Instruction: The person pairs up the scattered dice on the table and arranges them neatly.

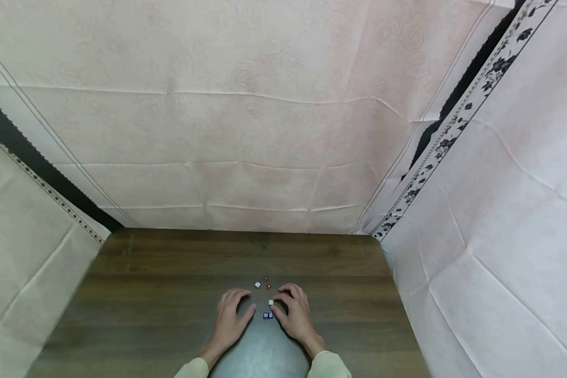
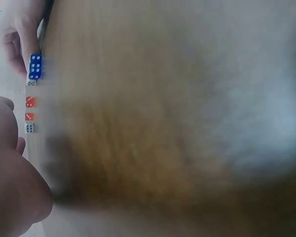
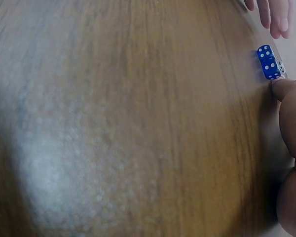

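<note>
Two blue dice stand side by side on the wooden table, close to my right hand. The right thumb tip is right at the nearer blue die, and the index fingertip lies beside a white die. My left hand rests to the left of the dice, thumb and fingers spread apart, with nothing held. Farther from me are two red dice and a second white die. In the left wrist view the red dice show between the white and blue ones.
The brown wooden table has a grey sheen at its near middle. Pale cloth hangs behind the table and along both sides, the right cloth bearing a black floral border.
</note>
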A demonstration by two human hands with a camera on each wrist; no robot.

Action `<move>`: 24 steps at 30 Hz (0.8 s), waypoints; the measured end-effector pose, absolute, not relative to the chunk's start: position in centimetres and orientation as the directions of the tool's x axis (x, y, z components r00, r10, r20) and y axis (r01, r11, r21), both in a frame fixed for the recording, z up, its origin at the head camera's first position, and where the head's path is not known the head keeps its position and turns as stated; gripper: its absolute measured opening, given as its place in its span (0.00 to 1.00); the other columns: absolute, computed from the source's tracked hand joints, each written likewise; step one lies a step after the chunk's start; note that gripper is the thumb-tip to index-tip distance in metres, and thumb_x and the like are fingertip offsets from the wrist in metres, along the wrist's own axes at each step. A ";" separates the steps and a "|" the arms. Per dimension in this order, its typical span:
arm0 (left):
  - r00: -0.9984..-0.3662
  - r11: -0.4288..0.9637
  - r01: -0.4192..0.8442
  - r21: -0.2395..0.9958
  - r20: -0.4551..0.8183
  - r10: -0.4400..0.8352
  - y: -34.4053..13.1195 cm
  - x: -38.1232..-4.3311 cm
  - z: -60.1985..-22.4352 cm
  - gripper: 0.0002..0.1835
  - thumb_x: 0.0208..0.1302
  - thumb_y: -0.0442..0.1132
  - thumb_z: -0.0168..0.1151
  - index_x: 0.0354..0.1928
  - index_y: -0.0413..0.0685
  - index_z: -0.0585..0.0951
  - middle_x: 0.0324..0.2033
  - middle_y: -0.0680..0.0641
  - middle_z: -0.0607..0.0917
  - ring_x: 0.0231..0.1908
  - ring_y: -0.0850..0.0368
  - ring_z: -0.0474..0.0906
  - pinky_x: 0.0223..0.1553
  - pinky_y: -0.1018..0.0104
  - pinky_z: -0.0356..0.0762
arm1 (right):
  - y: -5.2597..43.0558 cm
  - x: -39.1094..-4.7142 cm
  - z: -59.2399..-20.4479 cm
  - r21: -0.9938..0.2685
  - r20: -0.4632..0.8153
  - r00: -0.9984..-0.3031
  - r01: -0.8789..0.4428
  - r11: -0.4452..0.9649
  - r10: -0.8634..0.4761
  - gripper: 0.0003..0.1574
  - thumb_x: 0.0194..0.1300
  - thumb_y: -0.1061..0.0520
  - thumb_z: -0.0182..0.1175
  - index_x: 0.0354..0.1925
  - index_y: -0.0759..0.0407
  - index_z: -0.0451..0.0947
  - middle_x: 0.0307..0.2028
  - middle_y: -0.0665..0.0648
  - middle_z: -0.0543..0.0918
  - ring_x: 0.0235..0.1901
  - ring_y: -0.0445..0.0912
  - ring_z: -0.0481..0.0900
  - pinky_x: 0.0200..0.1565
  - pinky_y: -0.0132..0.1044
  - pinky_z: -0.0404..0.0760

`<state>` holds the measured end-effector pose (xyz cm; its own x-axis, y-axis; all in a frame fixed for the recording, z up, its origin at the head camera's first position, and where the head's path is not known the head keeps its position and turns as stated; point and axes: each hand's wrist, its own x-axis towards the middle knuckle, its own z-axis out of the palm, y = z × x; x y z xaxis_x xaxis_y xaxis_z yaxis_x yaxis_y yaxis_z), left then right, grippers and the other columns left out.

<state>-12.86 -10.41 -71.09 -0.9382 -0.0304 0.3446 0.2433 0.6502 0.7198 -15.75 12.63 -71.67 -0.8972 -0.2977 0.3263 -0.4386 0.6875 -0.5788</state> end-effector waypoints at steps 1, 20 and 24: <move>-0.937 0.652 0.240 0.719 0.347 -0.037 -10.5 -13.1 -71.0 0.21 0.66 0.37 0.83 0.59 0.42 0.90 0.56 0.43 0.91 0.64 0.35 0.83 0.65 0.30 0.77 | 12.6 -15.8 -71.7 -0.577 0.329 -0.896 -0.441 0.688 -0.298 0.09 0.72 0.51 0.80 0.49 0.45 0.93 0.62 0.54 0.86 0.71 0.55 0.78 0.73 0.64 0.74; -0.935 0.726 0.210 0.654 0.351 -0.046 -9.7 -17.2 -72.0 0.19 0.65 0.43 0.85 0.55 0.44 0.91 0.55 0.41 0.90 0.62 0.37 0.83 0.70 0.33 0.77 | 12.7 -15.8 -71.8 -0.575 0.331 -0.895 -0.442 0.689 -0.299 0.10 0.71 0.51 0.81 0.49 0.46 0.93 0.61 0.54 0.86 0.71 0.55 0.78 0.72 0.64 0.75; -0.928 0.730 0.207 0.651 0.366 -0.064 -9.3 -17.5 -72.1 0.18 0.63 0.42 0.87 0.51 0.44 0.91 0.53 0.41 0.90 0.61 0.36 0.83 0.70 0.32 0.75 | 12.7 -15.8 -71.8 -0.569 0.335 -0.893 -0.445 0.691 -0.300 0.10 0.71 0.51 0.81 0.49 0.45 0.93 0.61 0.53 0.86 0.70 0.54 0.78 0.72 0.63 0.75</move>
